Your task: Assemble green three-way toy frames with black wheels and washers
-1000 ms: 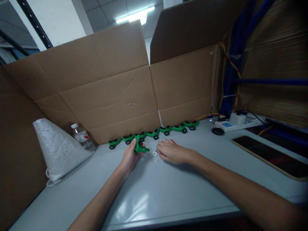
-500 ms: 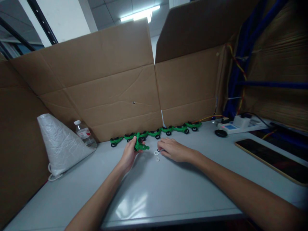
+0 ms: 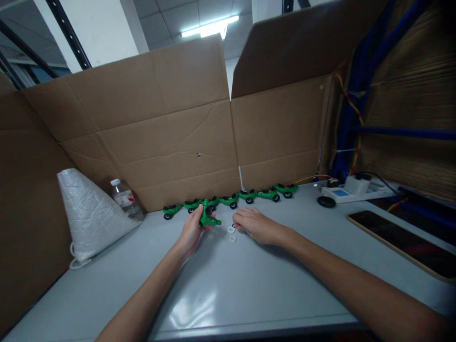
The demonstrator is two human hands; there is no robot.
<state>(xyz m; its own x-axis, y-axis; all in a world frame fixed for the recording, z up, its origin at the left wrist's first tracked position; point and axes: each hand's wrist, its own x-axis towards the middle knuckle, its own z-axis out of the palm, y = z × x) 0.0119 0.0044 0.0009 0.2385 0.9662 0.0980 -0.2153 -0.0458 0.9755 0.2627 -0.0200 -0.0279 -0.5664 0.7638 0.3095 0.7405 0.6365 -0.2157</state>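
Observation:
My left hand (image 3: 192, 225) is closed around a green toy vehicle (image 3: 207, 219), held above the table with a narrow end pointing right. My right hand (image 3: 254, 223) is low over the table to the right of it, its fingers bent together at the tips. A small dark piece (image 3: 233, 225) shows at those fingertips; whether they grip it is unclear. Just left of the fingers lies a white ring (image 3: 231, 230), with a second white ring (image 3: 232, 239) nearer to me.
Several green toy vehicles (image 3: 248, 195) with black wheels line the back by a cardboard wall (image 3: 171, 156). On the left are a silvery bag (image 3: 90, 218) and a water bottle (image 3: 124, 199). A power strip (image 3: 352, 190), black ring (image 3: 326, 202) and phone (image 3: 399, 242) lie right.
The fingers of my right hand have drawn closer together at the rings. My left hand keeps the green toy vehicle in nearly the same place. The camera view has shifted slightly.

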